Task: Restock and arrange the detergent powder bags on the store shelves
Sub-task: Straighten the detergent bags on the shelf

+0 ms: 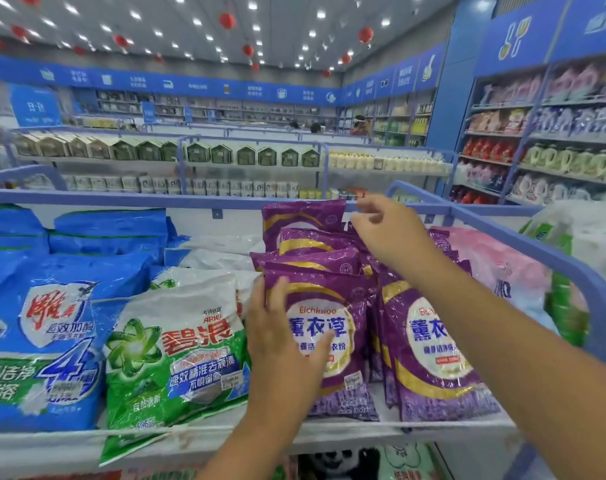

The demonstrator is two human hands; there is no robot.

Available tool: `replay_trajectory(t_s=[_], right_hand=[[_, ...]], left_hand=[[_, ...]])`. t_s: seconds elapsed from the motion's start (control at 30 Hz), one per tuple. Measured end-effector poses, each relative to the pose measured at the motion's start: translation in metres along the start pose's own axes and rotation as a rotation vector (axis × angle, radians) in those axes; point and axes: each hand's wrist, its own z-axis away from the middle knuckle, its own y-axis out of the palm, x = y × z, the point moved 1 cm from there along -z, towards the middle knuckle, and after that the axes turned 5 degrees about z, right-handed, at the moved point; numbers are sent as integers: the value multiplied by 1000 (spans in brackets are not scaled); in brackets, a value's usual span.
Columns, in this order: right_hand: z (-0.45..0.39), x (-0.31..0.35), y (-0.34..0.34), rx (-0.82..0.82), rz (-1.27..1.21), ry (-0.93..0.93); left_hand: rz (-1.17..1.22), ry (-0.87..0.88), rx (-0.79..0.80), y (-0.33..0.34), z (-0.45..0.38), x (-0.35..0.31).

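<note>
Several purple lavender detergent bags stand in rows on the top shelf (363, 427). My left hand (284, 341) lies flat with straight fingers against the front purple bag (332, 341) of the left row. My right hand (384, 230) reaches over the rows and pinches the top right corner of the rearmost purple bag (301, 218), which stands upright by the back rail. A second front purple bag (429, 351) stands to the right, partly hidden by my right forearm.
A green-and-white detergent bag (177, 351) and blue bags (42, 334) fill the shelf to the left. Pink-and-white bags (502, 268) lie at the right. A blue rail (543, 251) borders the shelf's back and right side. Further aisles with stocked shelves stand beyond.
</note>
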Motion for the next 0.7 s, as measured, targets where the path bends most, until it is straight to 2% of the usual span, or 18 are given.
replay_trajectory(t_s=[0.07, 0.13, 0.37, 0.53, 0.63, 0.7], right_hand=[[-39, -4, 13, 32, 125, -29], [-65, -8, 32, 75, 134, -22], [-106, -31, 67, 71, 116, -63], [-114, -30, 65, -58, 255, -266], [-115, -21, 58, -140, 5, -235], [-117, -6, 39, -252, -104, -229]], left_hand=[[-217, 102, 98, 11, -8, 7], [-363, 88, 160, 16, -24, 18], [-415, 15, 215, 22, -31, 30], [-452, 2, 184, 23, -27, 24], [-434, -10, 141, 25, -19, 23], [-415, -14, 135, 26, -17, 24]])
